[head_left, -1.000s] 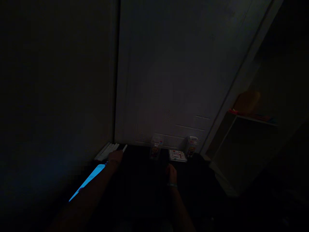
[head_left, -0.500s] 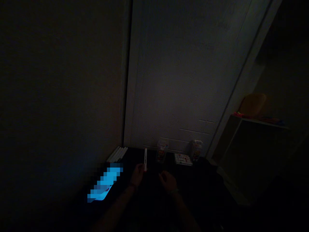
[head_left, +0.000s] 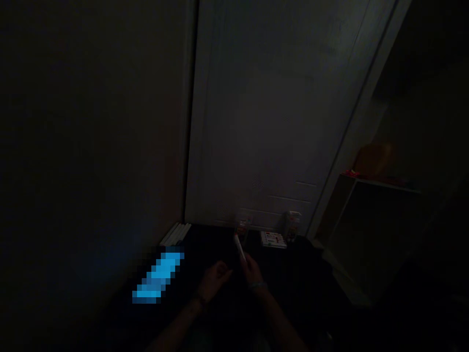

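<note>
The scene is very dark. My right hand (head_left: 252,270) is closed on the lower end of a white marker (head_left: 239,245), which tilts up and to the left. Behind the marker's upper end stands a clear plastic container (head_left: 242,228), partly covered by it. To the left, my left hand (head_left: 215,277) is held a little above the dark table, its fingers loosely curled and the thumb apart, with nothing visible in it. Farther right are a flat pack of white markers (head_left: 273,239) and a second clear container (head_left: 292,226) with dim contents.
Several white markers (head_left: 176,234) lie side by side by the left wall. A glowing blue screen (head_left: 158,277), pixelated, is nearer on the left. A pale door or panel (head_left: 264,122) rises behind the table. At right stands a shelf unit (head_left: 351,195) with an orange object (head_left: 373,159) on top.
The marker has passed from my left hand to my right hand and now leans left instead of standing nearly upright. My left hand has let go of it. The view has shifted slightly.
</note>
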Demonstrator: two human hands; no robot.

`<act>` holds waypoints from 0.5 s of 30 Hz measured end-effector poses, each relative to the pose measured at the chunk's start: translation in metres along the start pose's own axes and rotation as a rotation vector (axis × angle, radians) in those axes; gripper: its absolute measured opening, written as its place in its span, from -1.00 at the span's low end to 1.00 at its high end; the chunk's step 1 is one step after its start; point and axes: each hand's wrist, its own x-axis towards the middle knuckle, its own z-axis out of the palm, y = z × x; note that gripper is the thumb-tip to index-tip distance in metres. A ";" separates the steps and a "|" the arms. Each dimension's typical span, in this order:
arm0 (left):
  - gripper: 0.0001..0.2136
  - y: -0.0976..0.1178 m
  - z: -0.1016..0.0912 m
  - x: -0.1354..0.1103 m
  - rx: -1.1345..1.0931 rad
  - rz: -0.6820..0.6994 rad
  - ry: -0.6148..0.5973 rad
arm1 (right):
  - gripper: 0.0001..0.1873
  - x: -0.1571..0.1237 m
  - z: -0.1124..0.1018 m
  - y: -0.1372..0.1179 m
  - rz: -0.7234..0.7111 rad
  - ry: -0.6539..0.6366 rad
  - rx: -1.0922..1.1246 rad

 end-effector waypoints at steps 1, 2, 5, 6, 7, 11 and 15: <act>-0.62 0.001 -0.003 0.003 0.018 0.000 0.067 | -0.54 -0.001 -0.007 0.001 -0.024 0.000 -0.017; -0.57 0.002 -0.005 0.006 0.012 -0.002 0.118 | -0.55 -0.002 -0.012 0.002 -0.037 -0.020 -0.030; -0.41 0.003 -0.007 0.014 -0.069 0.002 0.142 | -0.60 -0.008 -0.020 0.008 -0.038 -0.142 -0.072; -0.41 0.003 -0.007 0.017 -0.087 0.007 0.107 | -0.62 -0.010 -0.020 0.011 -0.036 -0.180 -0.088; -0.45 0.002 -0.006 0.019 -0.093 0.015 0.066 | -0.64 -0.011 -0.019 0.013 -0.032 -0.209 -0.104; -0.65 -0.005 -0.008 0.026 -0.091 0.057 -0.018 | -0.67 -0.009 -0.016 0.018 0.017 -0.213 -0.119; -0.62 -0.007 -0.013 0.030 -0.141 -0.015 0.122 | -0.63 -0.004 -0.018 0.019 0.058 -0.060 -0.071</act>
